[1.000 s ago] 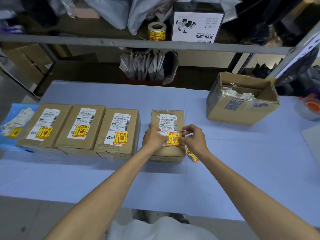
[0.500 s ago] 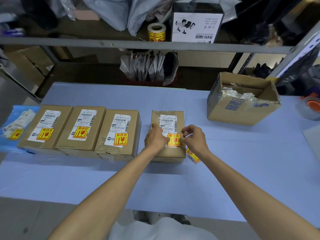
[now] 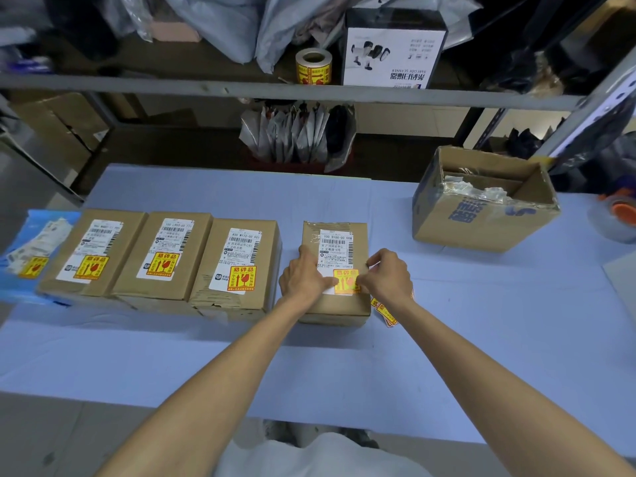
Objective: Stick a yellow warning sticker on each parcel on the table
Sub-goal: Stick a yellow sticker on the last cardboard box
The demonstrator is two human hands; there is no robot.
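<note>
Hands meet over the rightmost parcel (image 3: pixel 335 270) on the blue table (image 3: pixel 481 321), where a yellow warning sticker (image 3: pixel 346 281) lies at the near edge of the white shipping label (image 3: pixel 335 249). The sticker sits directly between the two hands, each touching it from its own side, so neither is clearly the nearer. The left hand (image 3: pixel 303 275) rests palm-down on the box top, fingers held together and laid flat, thumb reaching right onto the sticker's left edge. The right hand (image 3: pixel 389 275) arches above the box's right edge, fingers curled, their tips pressed down at the sticker's right border; whether it pinches a corner or simply rubs it flat cannot be told. Both forearms run in from the near edge and converge on the box, whose long axis runs near to far.

Just right of the parcel, partly under the right wrist, a short strip of spare stickers (image 3: pixel 385 313) lies on the table. To the left, three more parcels (image 3: pixel 165 259) stand side by side, touching, each already bearing its yellow mark, as does a blue mailer (image 3: pixel 32 256) at the far left. This box looks to be the last of the row, and smoothing the sticker appears to be what remains.
</note>
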